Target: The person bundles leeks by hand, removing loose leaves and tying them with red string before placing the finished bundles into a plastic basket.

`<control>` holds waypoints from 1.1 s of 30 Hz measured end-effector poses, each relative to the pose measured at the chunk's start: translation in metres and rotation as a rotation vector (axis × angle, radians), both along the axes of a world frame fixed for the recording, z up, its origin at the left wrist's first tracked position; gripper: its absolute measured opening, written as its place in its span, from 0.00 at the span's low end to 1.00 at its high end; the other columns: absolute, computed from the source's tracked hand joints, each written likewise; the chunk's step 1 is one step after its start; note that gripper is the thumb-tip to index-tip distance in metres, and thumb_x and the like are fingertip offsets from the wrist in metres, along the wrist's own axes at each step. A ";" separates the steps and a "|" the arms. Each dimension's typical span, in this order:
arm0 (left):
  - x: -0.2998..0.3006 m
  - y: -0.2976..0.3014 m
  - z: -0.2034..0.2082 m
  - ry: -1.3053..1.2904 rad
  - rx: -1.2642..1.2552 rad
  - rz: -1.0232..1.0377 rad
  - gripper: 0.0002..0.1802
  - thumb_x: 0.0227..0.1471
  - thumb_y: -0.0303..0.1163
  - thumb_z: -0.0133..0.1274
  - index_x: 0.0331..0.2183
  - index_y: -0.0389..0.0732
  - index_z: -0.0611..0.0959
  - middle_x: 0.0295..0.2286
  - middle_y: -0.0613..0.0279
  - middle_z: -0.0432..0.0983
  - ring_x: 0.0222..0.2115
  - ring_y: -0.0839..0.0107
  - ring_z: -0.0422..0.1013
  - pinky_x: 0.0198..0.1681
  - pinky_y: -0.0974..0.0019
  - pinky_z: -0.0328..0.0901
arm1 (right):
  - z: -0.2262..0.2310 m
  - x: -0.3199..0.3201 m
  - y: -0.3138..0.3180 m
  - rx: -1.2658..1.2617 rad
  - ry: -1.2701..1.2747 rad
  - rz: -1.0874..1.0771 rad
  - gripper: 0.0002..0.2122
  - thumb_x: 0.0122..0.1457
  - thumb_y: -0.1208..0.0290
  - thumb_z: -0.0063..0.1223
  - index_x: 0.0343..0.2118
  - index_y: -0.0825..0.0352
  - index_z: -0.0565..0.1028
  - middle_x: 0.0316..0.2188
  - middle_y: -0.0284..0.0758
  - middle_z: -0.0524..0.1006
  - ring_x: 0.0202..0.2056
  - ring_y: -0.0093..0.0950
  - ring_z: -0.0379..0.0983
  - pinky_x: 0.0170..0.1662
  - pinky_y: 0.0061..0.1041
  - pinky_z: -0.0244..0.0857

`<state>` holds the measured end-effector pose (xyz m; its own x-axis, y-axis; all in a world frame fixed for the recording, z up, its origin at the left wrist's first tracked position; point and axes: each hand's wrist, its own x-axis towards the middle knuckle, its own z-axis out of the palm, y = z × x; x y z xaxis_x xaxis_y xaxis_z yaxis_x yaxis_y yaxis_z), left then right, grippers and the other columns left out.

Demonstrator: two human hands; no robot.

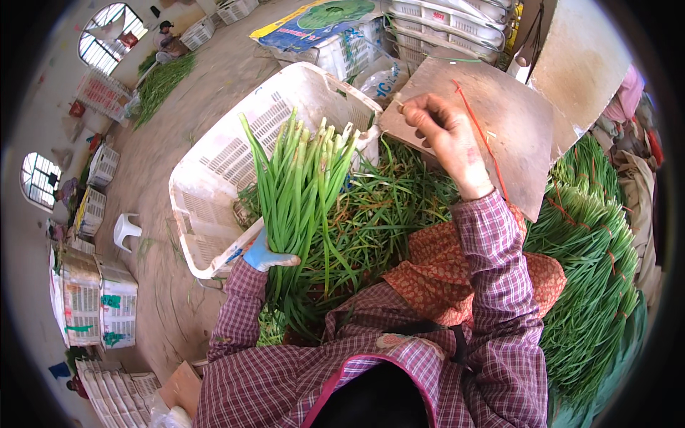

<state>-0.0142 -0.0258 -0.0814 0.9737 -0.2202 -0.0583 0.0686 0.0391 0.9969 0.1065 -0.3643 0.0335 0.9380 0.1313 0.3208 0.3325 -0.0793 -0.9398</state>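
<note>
My left hand (270,255), in a light blue glove, is wrapped round the lower part of a bunch of garlic chives (298,178). The cut ends of the bunch point away from me, and its leafy ends hang towards my lap. My bare right hand (444,128) is raised over a brown board (528,135), apart from the bunch. Its thumb and forefinger are pinched together, with a small pale tip showing at them, too small to name. A red tie (474,118) lies across the board, partly behind my wrist.
A white plastic crate (207,214) stands beyond the bunch. Loose green leaves (385,203) are heaped before my lap. Tied chive bundles (589,250) are piled at the right. Stacked crates (449,28) stand at the back. A white stool (126,232) and another person (168,44) are farther left.
</note>
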 end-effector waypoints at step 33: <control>0.002 0.005 -0.005 0.084 0.246 -0.095 0.45 0.30 0.31 0.71 0.51 0.33 0.67 0.43 0.54 0.72 0.41 0.67 0.71 0.47 0.62 0.66 | -0.002 -0.007 0.024 -0.341 -0.078 0.165 0.20 0.52 0.55 0.55 0.36 0.70 0.79 0.24 0.44 0.78 0.27 0.34 0.76 0.35 0.29 0.67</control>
<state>-0.0123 -0.0206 -0.0867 0.9388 -0.2799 -0.2010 0.1429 -0.2144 0.9662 0.0996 -0.3405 0.0315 0.8700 0.3899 0.3019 0.4359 -0.3220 -0.8404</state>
